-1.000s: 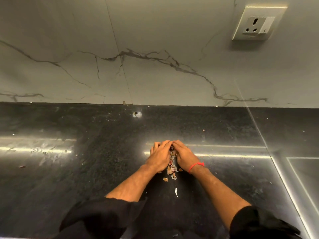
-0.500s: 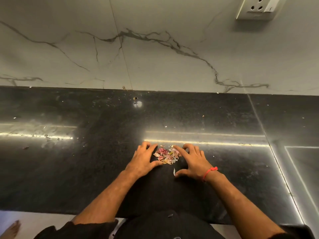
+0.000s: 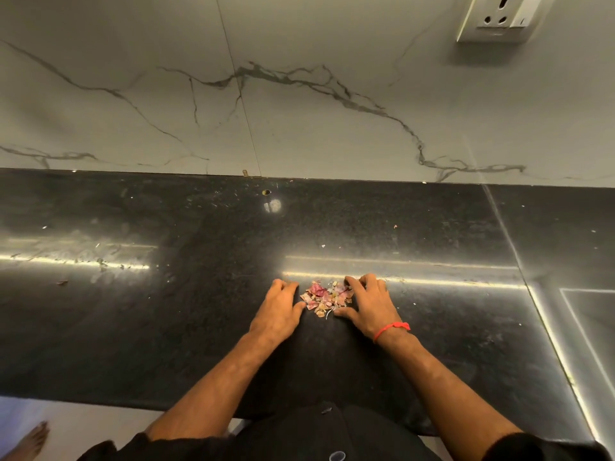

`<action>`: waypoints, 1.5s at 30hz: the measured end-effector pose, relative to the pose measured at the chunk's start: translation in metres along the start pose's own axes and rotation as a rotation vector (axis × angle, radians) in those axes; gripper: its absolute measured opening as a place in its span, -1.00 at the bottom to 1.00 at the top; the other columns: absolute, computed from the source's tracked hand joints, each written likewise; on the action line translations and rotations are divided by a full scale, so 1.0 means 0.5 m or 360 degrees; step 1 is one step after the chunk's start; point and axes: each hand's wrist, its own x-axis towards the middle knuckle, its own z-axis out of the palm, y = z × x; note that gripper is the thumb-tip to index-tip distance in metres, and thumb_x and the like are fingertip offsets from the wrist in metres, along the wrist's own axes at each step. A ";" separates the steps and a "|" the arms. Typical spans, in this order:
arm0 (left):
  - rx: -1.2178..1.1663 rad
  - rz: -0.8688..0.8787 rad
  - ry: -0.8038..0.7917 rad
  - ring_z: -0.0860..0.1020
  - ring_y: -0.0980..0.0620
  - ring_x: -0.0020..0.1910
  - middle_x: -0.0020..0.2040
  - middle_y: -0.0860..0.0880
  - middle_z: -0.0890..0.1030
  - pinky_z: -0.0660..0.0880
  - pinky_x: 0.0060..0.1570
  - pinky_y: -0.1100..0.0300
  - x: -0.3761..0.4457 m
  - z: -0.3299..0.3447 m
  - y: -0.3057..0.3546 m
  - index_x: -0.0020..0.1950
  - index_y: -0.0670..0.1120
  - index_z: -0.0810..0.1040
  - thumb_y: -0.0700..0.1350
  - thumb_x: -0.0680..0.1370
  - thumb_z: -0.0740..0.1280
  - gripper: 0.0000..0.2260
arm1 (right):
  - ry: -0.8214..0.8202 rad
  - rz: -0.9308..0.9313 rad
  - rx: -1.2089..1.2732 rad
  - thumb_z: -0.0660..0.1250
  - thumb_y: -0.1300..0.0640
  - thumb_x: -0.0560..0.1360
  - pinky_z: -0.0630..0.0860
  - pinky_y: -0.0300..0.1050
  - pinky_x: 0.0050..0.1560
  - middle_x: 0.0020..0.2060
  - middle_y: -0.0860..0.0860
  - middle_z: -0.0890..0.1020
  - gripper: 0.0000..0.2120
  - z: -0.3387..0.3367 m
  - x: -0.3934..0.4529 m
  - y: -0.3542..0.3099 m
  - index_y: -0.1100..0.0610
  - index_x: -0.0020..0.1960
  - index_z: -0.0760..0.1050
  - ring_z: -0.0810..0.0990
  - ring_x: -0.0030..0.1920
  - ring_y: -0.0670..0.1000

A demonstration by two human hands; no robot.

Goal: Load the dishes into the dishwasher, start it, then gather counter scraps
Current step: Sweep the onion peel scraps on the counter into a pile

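Note:
A small heap of pink and tan onion-skin scraps [image 3: 324, 297] lies on the black stone counter [image 3: 166, 327], a little way in from its front edge. My left hand [image 3: 278, 311] rests on the counter just left of the heap, thumb tip touching its lower edge, fingers bent down onto the stone. My right hand [image 3: 367, 306], with a red thread on the wrist, rests on the heap's right side, its fingertips bent onto the scraps' edge and its thumb at the bottom. Neither hand holds anything.
Tiny crumbs [image 3: 61, 282] dot the counter to the left and towards the back. A marble-patterned wall [image 3: 299, 111] rises behind, with a socket [image 3: 499, 21] at the top right. A recessed panel [image 3: 589, 327] edges the counter on the right. A bare foot [image 3: 31, 439] shows on the floor at the lower left.
My hands, pressed together over the scraps a second ago, have parted. The heap now lies uncovered between them. The view has tilted down.

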 end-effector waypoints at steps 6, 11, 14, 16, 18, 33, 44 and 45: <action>-0.0027 0.0070 -0.0026 0.49 0.02 0.27 0.39 -0.01 0.33 0.43 0.38 0.06 0.011 -0.002 0.039 0.56 -0.07 0.29 -0.07 0.60 0.34 -0.46 | 0.0033 0.0056 0.0509 0.48 0.00 0.45 0.38 -0.11 0.34 0.19 0.10 0.40 -0.30 -0.012 0.022 -0.010 0.15 0.48 0.31 0.44 0.22 0.08; 0.0147 0.0080 -0.0278 0.45 -0.03 0.33 0.43 -0.01 0.22 0.45 0.37 -0.05 0.020 -0.011 0.021 0.61 0.02 0.13 0.14 0.48 0.47 -0.19 | -0.0164 0.0086 0.0301 0.53 -0.12 0.36 0.28 -0.13 0.38 0.29 0.10 0.30 -0.12 -0.019 0.028 0.007 0.12 0.53 0.21 0.30 0.32 0.09; 0.0157 0.0178 -0.0244 0.46 -0.01 0.30 0.38 0.01 0.27 0.46 0.34 -0.03 0.015 0.009 0.040 0.57 0.01 0.23 0.04 0.53 0.45 -0.33 | -0.0257 -0.0024 0.0266 0.56 -0.10 0.33 0.26 -0.16 0.39 0.29 0.11 0.27 -0.07 -0.001 0.033 -0.014 0.16 0.53 0.20 0.29 0.32 0.09; 0.0127 0.0216 -0.0203 0.48 0.00 0.24 0.31 0.01 0.35 0.48 0.29 -0.01 0.012 0.020 0.054 0.51 0.00 0.35 -0.04 0.57 0.40 -0.48 | -0.0275 -0.0077 0.0274 0.57 0.00 0.34 0.29 -0.22 0.32 0.27 0.14 0.29 -0.16 0.003 0.035 -0.027 0.20 0.49 0.27 0.32 0.28 0.10; 0.0061 0.0241 -0.0158 0.51 0.00 0.16 0.22 -0.01 0.44 0.50 0.23 0.02 0.010 0.031 0.061 0.42 -0.02 0.47 -0.09 0.59 0.37 -0.61 | -0.0266 -0.0125 0.0338 0.54 0.16 0.38 0.32 -0.40 0.16 0.22 0.18 0.35 -0.37 0.007 0.038 -0.034 0.26 0.38 0.41 0.40 0.21 0.12; -0.0580 -0.0047 0.0407 0.58 0.39 -0.23 -0.13 0.12 0.71 0.52 -0.08 0.45 -0.023 0.004 0.082 0.02 -0.03 0.75 -0.23 0.49 0.47 -0.83 | -0.0047 0.0010 0.0902 0.54 0.27 0.35 0.58 -0.12 0.11 -0.11 -0.02 0.71 -0.74 -0.018 0.040 -0.073 0.08 0.01 0.71 0.66 -0.05 -0.07; -0.0751 -0.0496 0.0860 0.64 0.22 -0.14 -0.11 0.08 0.72 0.55 -0.07 0.40 -0.176 -0.063 0.010 0.00 -0.02 0.75 -0.18 0.48 0.51 -0.86 | -0.0432 -0.0471 0.0968 0.55 0.31 0.34 0.59 -0.15 0.08 -0.10 0.02 0.70 -0.72 0.003 0.041 -0.222 0.18 0.04 0.69 0.67 -0.06 -0.05; -0.0761 -0.0550 0.0889 0.66 0.19 -0.15 -0.11 0.08 0.73 0.59 -0.03 0.30 -0.199 -0.068 -0.007 0.00 -0.01 0.75 -0.17 0.47 0.51 -0.86 | -0.0468 -0.0507 0.0972 0.56 0.28 0.33 0.59 -0.14 0.08 -0.10 0.01 0.71 -0.73 0.015 0.035 -0.246 0.15 0.02 0.70 0.67 -0.06 -0.06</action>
